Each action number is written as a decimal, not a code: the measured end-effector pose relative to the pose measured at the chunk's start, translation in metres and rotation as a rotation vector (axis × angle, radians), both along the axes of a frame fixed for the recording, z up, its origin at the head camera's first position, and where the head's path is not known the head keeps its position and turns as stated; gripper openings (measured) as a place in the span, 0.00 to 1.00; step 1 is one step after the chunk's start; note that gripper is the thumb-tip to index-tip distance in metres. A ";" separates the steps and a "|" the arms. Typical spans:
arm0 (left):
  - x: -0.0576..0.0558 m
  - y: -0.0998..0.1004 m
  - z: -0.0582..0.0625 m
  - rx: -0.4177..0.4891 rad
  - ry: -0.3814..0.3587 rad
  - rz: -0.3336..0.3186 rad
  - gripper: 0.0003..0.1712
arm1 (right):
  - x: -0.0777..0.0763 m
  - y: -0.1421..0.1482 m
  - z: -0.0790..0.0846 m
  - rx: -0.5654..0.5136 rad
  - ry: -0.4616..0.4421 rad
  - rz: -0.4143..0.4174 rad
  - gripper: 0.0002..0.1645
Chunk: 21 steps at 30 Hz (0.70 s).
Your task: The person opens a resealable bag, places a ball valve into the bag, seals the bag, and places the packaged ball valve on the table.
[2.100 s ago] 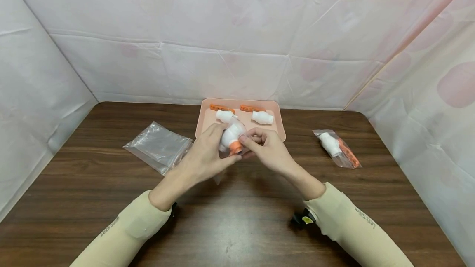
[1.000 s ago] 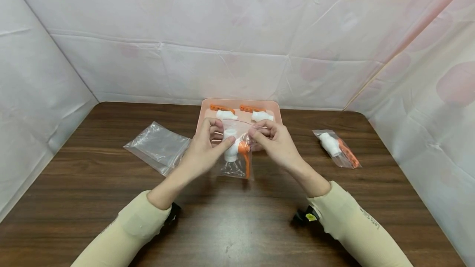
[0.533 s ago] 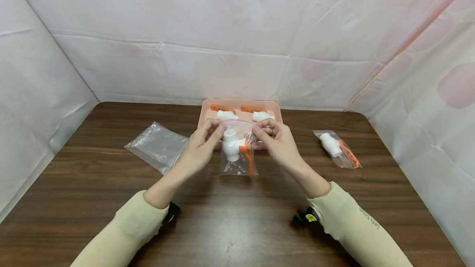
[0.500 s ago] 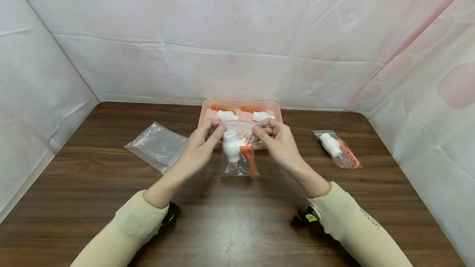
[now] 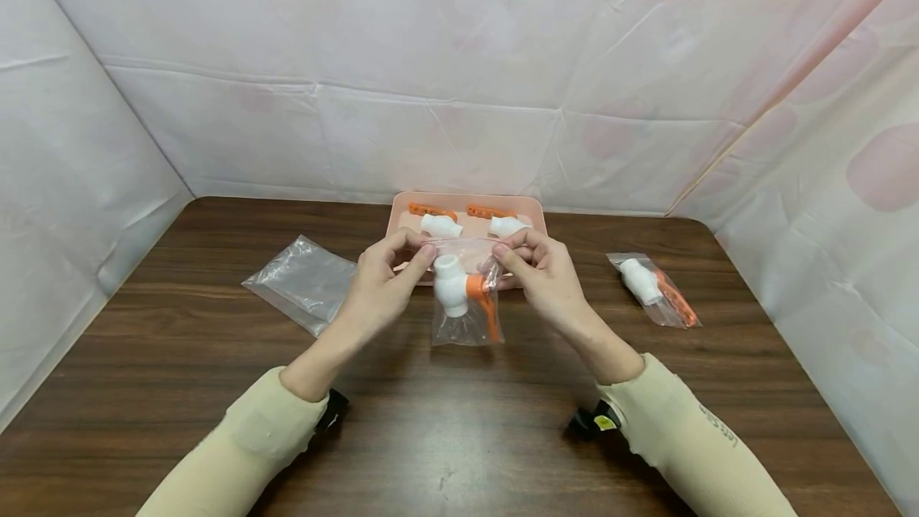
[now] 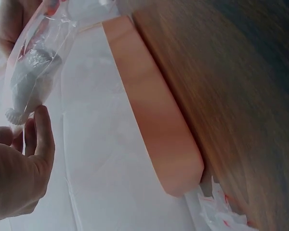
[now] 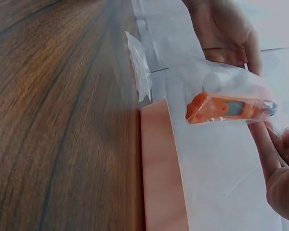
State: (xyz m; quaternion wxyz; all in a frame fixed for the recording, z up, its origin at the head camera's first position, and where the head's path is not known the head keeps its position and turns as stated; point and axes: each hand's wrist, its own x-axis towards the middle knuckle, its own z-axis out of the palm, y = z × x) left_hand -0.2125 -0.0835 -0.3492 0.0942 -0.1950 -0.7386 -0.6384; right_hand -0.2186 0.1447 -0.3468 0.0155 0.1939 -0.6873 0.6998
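Observation:
A white ball valve (image 5: 451, 286) with an orange lever handle (image 5: 488, 305) sits inside a clear zip bag (image 5: 459, 333), which hangs above the table. My left hand (image 5: 384, 278) pinches the bag's upper left corner between thumb and fingers. At the upper right corner, my right hand (image 5: 546, 282) pinches it too, and the bag's top edge stretches between them. The left wrist view shows the valve's white body (image 6: 31, 84) through the plastic, just beyond my left fingertips. In the right wrist view the handle (image 7: 226, 108) lies along the bag's near side.
Behind the hands, a pink tray (image 5: 392, 222) holds two white valves (image 5: 441, 226) and two orange handles (image 5: 491, 212). Flat clear bags (image 5: 305, 282) lie left on the wooden table (image 5: 445, 437). At right lies another bagged valve (image 5: 649, 287). Pale curtains (image 5: 459, 86) enclose the table.
The bag was bunched around a tilted valve; now it hangs upright, spread between both hands. My left hand has shifted from the valve's side up to the bag's top corner.

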 end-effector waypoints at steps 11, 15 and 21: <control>0.008 0.005 0.013 0.075 0.007 0.035 0.05 | 0.001 0.003 -0.001 -0.032 -0.053 0.020 0.15; 0.002 0.004 0.003 0.083 -0.004 0.034 0.07 | 0.001 0.003 -0.002 -0.011 -0.019 0.007 0.14; 0.000 0.003 0.000 0.101 -0.001 0.011 0.09 | 0.002 0.003 0.000 -0.016 0.019 -0.001 0.12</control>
